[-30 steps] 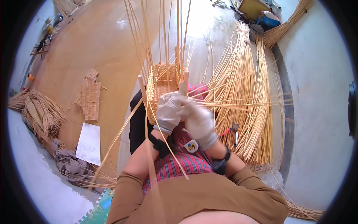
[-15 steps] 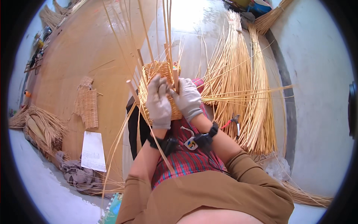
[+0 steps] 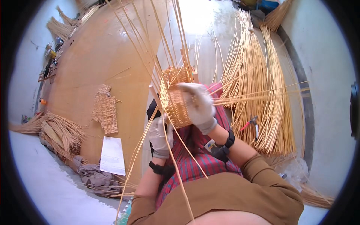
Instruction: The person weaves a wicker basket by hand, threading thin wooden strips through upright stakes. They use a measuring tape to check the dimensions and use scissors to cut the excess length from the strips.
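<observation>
I see the half-woven basket (image 3: pixel 175 98) at the centre of the frame, tilted, resting over a lap covered in red striped cloth (image 3: pixel 202 157). Long upright cane stakes (image 3: pixel 157 41) rise from its rim toward the upper edge of the frame, and further loose strands trail down from it toward the lower edge. My right hand (image 3: pixel 198 105), in a pale work glove, lies across the right side of the basket with the fingers curled over the woven wall; it is closed on the basket, though I cannot tell whether it also pinches a single strand. My left hand (image 3: pixel 160 135), also gloved, sits just below and left of the basket, fingers closed loosely around a thin cane strand (image 3: pixel 140 150) that runs diagonally toward the lower left of the frame. Both wrists carry dark straps, and brown sleeves enter from the lower edge. To the right of the basket, a broad bundle of straight canes (image 3: pixel 258 93) lies fanned out on the floor, running from the upper right down to the right of centre. A pair of red-handled pliers (image 3: pixel 252 125) lies on that bundle, near the right forearm. In the left half of the frame, a flat woven panel (image 3: pixel 105 112) lies on the tan floor (image 3: pixel 97 60), with a white sheet of paper (image 3: pixel 112 155) just below it and a grey cloth (image 3: pixel 93 178) beside the paper. A heap of coarser fibre (image 3: pixel 56 133) lies at the far left.
</observation>
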The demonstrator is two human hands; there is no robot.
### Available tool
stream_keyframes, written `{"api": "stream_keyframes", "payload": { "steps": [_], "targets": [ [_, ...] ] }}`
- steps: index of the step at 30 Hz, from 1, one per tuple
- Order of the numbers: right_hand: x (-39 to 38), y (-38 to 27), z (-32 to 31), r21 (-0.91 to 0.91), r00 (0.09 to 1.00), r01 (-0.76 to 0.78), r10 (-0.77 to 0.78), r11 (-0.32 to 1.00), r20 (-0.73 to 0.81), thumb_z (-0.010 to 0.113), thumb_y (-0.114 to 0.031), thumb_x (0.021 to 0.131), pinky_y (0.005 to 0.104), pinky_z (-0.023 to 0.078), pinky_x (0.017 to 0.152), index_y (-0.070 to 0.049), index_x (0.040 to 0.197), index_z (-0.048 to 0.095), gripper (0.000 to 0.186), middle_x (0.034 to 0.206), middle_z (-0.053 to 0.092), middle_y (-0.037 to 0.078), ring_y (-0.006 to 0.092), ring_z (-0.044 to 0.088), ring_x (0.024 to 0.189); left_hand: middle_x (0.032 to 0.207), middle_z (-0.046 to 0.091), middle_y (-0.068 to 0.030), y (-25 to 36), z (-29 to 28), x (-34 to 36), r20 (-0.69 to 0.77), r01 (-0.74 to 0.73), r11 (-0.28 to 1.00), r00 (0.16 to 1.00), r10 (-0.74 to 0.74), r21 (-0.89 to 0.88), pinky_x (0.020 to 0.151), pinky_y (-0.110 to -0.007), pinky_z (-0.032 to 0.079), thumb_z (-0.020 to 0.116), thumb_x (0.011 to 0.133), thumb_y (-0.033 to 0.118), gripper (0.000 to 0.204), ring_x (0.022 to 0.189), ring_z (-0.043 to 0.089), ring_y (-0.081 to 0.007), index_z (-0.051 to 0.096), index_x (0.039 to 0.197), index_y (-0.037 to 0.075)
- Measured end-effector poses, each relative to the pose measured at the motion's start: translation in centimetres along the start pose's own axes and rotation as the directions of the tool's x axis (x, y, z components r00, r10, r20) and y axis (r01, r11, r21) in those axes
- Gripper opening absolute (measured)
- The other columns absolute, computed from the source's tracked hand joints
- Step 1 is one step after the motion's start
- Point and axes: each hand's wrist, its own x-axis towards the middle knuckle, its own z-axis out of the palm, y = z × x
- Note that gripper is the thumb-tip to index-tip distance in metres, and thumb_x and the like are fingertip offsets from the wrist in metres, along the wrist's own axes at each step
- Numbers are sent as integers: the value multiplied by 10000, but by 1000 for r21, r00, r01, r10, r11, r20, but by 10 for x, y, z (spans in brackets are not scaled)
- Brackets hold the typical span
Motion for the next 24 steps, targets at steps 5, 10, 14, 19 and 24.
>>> {"api": "stream_keyframes", "payload": {
  "steps": [5,10,14,19,24],
  "targets": [
    [21,18,89,16,603,-772,724,635,335,622,-698,894,401,356,1183,141,1556,220,1142,1521,427,356,398,421,1456,1080,721,-126,-27,6,8,-33,-62,990,997,66,130,861,-426,546,818,822,227,644,961,698,-321,583,1406,93],
    [34,37,99,4,401,-908,867,419,297,688,-681,874,403,424,1122,113,1478,432,1030,1430,555,307,375,524,1379,1224,725,-79,-19,6,16,54,102,987,993,-109,127,813,-435,570,826,794,181,671,1000,726,-321,572,1414,215],
    [-14,26,126,367,850,-438,511,820,-129,596,-310,1051,353,522,947,-10,1295,664,393,1109,691,188,301,680,1016,1231,723,-75,-19,8,18,112,169,967,975,-192,189,809,-430,570,815,788,157,630,1006,724,-314,592,1375,206],
    [-13,5,98,331,857,-494,515,804,28,607,-319,1038,386,546,900,-72,1213,684,312,995,698,176,358,689,917,1089,731,-97,-34,13,8,100,108,993,989,-112,42,799,-385,562,832,834,278,679,931,723,-260,540,1430,132],
    [-17,-7,82,349,937,-320,349,881,-21,642,-168,991,383,502,1006,-57,1150,671,196,1207,676,194,358,648,1126,1098,720,-83,-32,14,3,164,266,963,953,-255,-49,809,-389,563,828,837,258,658,940,723,-270,524,1406,128]
  ]
}}
